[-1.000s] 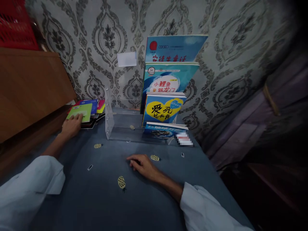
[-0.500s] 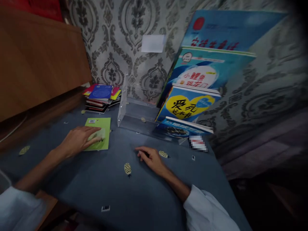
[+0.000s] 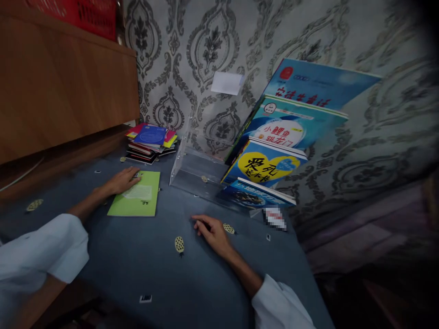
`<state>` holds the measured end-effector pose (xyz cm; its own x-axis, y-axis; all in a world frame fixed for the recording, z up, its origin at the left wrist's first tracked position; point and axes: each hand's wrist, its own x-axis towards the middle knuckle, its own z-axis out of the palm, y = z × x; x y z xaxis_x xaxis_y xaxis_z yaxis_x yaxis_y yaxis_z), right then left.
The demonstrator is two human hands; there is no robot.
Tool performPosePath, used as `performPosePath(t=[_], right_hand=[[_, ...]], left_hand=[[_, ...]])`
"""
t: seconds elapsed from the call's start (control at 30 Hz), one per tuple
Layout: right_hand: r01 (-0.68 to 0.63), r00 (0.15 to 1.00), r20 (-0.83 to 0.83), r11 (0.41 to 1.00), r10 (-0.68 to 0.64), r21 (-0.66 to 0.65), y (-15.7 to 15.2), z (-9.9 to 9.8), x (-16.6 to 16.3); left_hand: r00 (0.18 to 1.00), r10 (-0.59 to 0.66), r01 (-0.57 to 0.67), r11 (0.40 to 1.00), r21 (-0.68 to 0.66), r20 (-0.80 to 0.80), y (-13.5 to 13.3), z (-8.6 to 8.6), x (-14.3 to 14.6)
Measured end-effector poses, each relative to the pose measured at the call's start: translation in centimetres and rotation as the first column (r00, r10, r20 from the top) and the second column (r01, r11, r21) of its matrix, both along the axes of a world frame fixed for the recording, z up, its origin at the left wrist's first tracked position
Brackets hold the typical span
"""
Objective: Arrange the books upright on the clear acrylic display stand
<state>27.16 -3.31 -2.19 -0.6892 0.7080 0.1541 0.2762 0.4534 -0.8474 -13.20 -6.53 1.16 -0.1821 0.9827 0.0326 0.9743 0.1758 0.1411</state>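
Observation:
A green book (image 3: 140,205) lies flat on the dark blue tablecloth. My left hand (image 3: 122,181) rests on its upper left corner, fingers stretched out over the cover and not wrapped round it. To the right, my right hand (image 3: 211,232) lies on the cloth with its index finger extended and the others loosely bent, nothing in it. Beyond both hands stands a clear acrylic book rack (image 3: 192,180). Its right side carries several upright books in tiers, among them a blue one with a yellow heart (image 3: 257,165).
A stack of small books (image 3: 151,139) sits at the back left, below a wooden cabinet (image 3: 68,87). A white card (image 3: 227,83) is on the patterned wall behind the rack. A small white packet, blurred out (image 3: 274,218), lies by the rack's right end.
My left hand has slid from the middle of the green book to its upper left corner, uncovering more of the cover. My right hand stays in place. The camera view has tilted up slightly.

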Motion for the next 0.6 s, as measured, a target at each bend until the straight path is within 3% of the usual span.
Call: performPosePath(t=[0.13,0.3,0.47,0.6], right_hand=[[-0.002,1.000,0.003,1.000,0.002,-0.001,-0.2,0.3,0.0],[0.041,0.999,-0.004,0.999,-0.041,0.031,-0.2,0.2,0.1],[0.254,0.966,-0.108,0.939,-0.234,0.233,0.0,0.2,0.3],[0.310,0.949,-0.171,0.887,-0.266,0.342,0.0,0.5,0.7]], left_hand=[[0.999,0.001,-0.001,1.000,-0.017,-0.038,-0.9,0.3,0.8],[0.982,0.035,-0.053,0.995,-0.090,-0.188,-3.1,2.2,3.6],[0.959,0.002,-0.071,0.969,-0.235,-0.282,-4.6,4.1,8.0],[0.978,-0.080,0.028,0.965,-0.261,-0.193,-5.1,4.1,11.2]])
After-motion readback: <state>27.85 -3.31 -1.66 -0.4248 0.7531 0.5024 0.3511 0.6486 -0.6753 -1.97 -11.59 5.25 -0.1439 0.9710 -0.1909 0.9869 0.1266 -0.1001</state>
